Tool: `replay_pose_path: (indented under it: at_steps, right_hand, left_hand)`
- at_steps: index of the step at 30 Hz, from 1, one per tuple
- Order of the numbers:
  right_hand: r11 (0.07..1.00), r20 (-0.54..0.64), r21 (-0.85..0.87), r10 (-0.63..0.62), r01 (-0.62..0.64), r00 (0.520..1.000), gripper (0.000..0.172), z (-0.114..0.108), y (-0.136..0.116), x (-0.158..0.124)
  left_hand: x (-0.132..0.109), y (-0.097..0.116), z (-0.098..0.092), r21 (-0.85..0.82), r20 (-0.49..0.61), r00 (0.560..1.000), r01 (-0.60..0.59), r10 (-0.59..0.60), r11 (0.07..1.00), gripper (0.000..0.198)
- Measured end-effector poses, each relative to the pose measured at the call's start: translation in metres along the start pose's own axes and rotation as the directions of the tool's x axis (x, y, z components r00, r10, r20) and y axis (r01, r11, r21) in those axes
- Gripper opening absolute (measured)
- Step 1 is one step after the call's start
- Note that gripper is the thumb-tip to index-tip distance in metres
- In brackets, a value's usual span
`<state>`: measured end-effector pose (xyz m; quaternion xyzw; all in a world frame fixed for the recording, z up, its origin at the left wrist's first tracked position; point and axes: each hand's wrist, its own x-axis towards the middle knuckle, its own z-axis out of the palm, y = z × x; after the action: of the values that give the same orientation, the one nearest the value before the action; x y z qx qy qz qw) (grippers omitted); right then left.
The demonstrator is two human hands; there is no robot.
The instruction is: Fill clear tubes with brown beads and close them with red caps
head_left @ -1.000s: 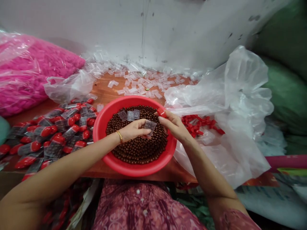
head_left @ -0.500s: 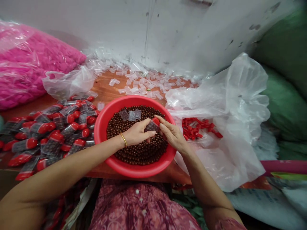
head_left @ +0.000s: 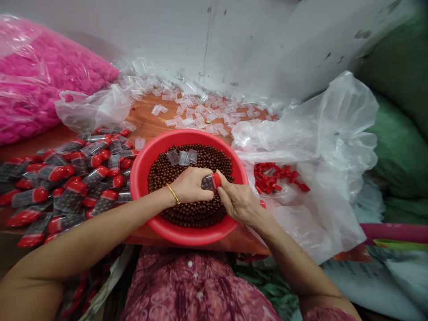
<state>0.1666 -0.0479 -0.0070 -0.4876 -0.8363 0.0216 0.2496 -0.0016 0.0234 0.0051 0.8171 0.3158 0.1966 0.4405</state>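
Observation:
Over a red basin (head_left: 138, 183) of small brown beads (head_left: 187, 218), both my hands meet on one small clear plastic container (head_left: 207, 182) with dark beads inside. My left hand (head_left: 192, 183) is closed round its clear body. The fingers and thumb of my right hand (head_left: 236, 196) pinch its red cap (head_left: 217, 179), which sits on the container's right end. Part of the body is hidden by my left fingers. Several empty clear containers (head_left: 183, 158) lie on the beads at the far side of the basin.
Filled red-capped containers (head_left: 70, 196) are heaped on the left. Loose clear containers (head_left: 197, 111) spread along the wall. At right, red caps (head_left: 272, 176) lie on a clear plastic bag (head_left: 310, 214). A big bag of pink pieces (head_left: 43, 80) stands back left.
The container has turned and sunk slightly toward the beads. My right hand has shifted down, its fingers now on the cap's right side. My left hand keeps its hold.

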Motion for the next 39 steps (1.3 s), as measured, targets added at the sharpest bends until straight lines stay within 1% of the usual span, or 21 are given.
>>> replay_pose_path:
  at_steps: [3, 6, 9, 12, 14, 15, 17, 18, 19, 20, 21, 22, 23, 24, 25, 26, 28, 32, 35, 39]
  right_hand:
    - [0.999, -0.035, -0.047, 0.024, -0.026, 0.999, 0.047, -0.002, -0.005, 0.003]
    - [0.992, -0.037, -0.12, -0.035, 0.03, 0.999, 0.047, -0.001, -0.006, 0.003]
    - [0.974, -0.015, -0.209, -0.089, 0.083, 0.996, 0.048, 0.005, -0.004, 0.001]
    - [0.95, 0.05, -0.271, -0.145, 0.153, 0.988, 0.048, 0.01, -0.002, -0.002]
    - [0.938, 0.09, -0.282, -0.183, 0.201, 0.979, 0.048, 0.009, 0.0, -0.001]
    - [0.939, 0.09, -0.27, -0.193, 0.21, 0.977, 0.047, 0.007, 0.001, 0.0]
    - [0.968, 0.048, -0.185, -0.162, 0.168, 0.986, 0.045, 0.003, 0.003, 0.003]
    - [0.989, 0.009, -0.104, -0.108, 0.109, 0.994, 0.044, 0.001, 0.004, 0.005]
    - [1.0, -0.035, 0.002, -0.022, 0.022, 0.999, 0.045, 0.001, 0.005, 0.007]
    - [0.989, -0.075, 0.127, 0.09, -0.079, 0.993, 0.047, 0.002, 0.006, 0.009]
    - [0.948, -0.103, 0.262, 0.211, -0.178, 0.972, 0.048, 0.005, 0.006, 0.011]
    - [0.884, -0.114, 0.39, 0.323, -0.257, 0.939, 0.049, 0.008, 0.006, 0.013]
    - [0.811, -0.111, 0.497, 0.412, -0.309, 0.904, 0.048, 0.012, 0.005, 0.015]
    - [0.746, -0.1, 0.575, 0.472, -0.336, 0.876, 0.047, 0.016, 0.004, 0.017]
    - [0.698, -0.085, 0.626, 0.505, -0.348, 0.859, 0.046, 0.019, 0.003, 0.019]
    - [0.665, -0.068, 0.658, 0.519, -0.352, 0.852, 0.046, 0.022, 0.001, 0.02]
    - [0.62, -0.026, 0.699, 0.52, -0.356, 0.854, 0.046, 0.024, -0.004, 0.022]
    - [0.557, 0.068, 0.761, 0.441, -0.332, 0.895, 0.048, 0.024, -0.012, 0.025]
    - [0.587, 0.098, 0.743, 0.378, -0.32, 0.921, 0.049, 0.027, -0.014, 0.027]
    - [0.689, 0.121, 0.624, 0.38, -0.369, 0.917, 0.053, 0.031, -0.016, 0.033]
  left_hand:
    - [0.002, 0.0, 0.0, 0.011, -0.045, 0.999, 0.011, -0.011, 1.0, 0.01]
    - [0.001, 0.0, 0.002, 0.135, -0.068, 0.998, 0.023, -0.013, 0.991, 0.009]
    - [-0.001, -0.001, 0.003, 0.254, -0.076, 0.997, 0.036, -0.017, 0.966, 0.006]
    - [-0.002, -0.005, 0.003, 0.319, -0.014, 0.999, 0.038, -0.035, 0.947, 0.005]
    - [-0.001, -0.008, 0.003, 0.335, 0.049, 0.998, 0.029, -0.048, 0.942, 0.005]
    - [-0.001, -0.01, 0.004, 0.326, 0.073, 0.996, 0.023, -0.049, 0.945, 0.005]
    - [0.001, -0.011, 0.006, 0.28, 0.097, 0.995, 0.009, -0.038, 0.96, 0.008]
    - [0.002, -0.011, 0.008, 0.258, 0.111, 0.994, -0.004, -0.026, 0.966, 0.009]
    - [0.002, -0.01, 0.01, 0.247, 0.131, 0.991, -0.024, -0.009, 0.969, 0.011]
    - [0.003, -0.009, 0.012, 0.254, 0.159, 0.987, -0.046, 0.005, 0.966, 0.012]
    - [0.003, -0.007, 0.014, 0.277, 0.19, 0.982, -0.068, 0.015, 0.958, 0.013]
    - [0.003, -0.005, 0.016, 0.313, 0.214, 0.977, -0.087, 0.019, 0.946, 0.013]
    - [0.003, -0.003, 0.017, 0.355, 0.226, 0.974, -0.098, 0.016, 0.93, 0.013]
    - [0.002, -0.001, 0.018, 0.395, 0.226, 0.974, -0.101, 0.01, 0.913, 0.014]
    - [0.002, 0.0, 0.018, 0.432, 0.217, 0.976, -0.099, 0.004, 0.896, 0.014]
    - [0.001, 0.001, 0.019, 0.464, 0.206, 0.979, -0.1, 0.002, 0.88, 0.015]
    - [0.0, 0.002, 0.018, 0.517, 0.199, 0.98, -0.121, 0.019, 0.847, 0.018]
    - [-0.004, 0.003, 0.014, 0.591, 0.24, 0.968, -0.211, 0.08, 0.779, 0.023]
    - [-0.007, 0.001, 0.009, 0.628, 0.276, 0.958, -0.244, 0.082, 0.739, 0.024]
    - [-0.008, -0.003, 0.006, 0.68, 0.269, 0.963, -0.212, 0.031, 0.702, 0.021]
